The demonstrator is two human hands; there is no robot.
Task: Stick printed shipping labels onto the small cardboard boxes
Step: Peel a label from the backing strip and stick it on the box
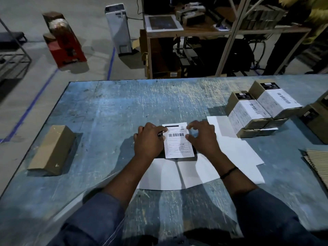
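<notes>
Head view: the shipping label lies face up on a small dark box, almost fully covered, near the middle of the blue table. The left hand sits at the label's left edge, its curled fingers holding that edge down. The right hand pinches the label's upper right corner between thumb and forefinger. White backing sheets lie beneath and right of the label. Farther right stands a stack of labelled boxes. Well left of the label lies a plain cardboard box.
</notes>
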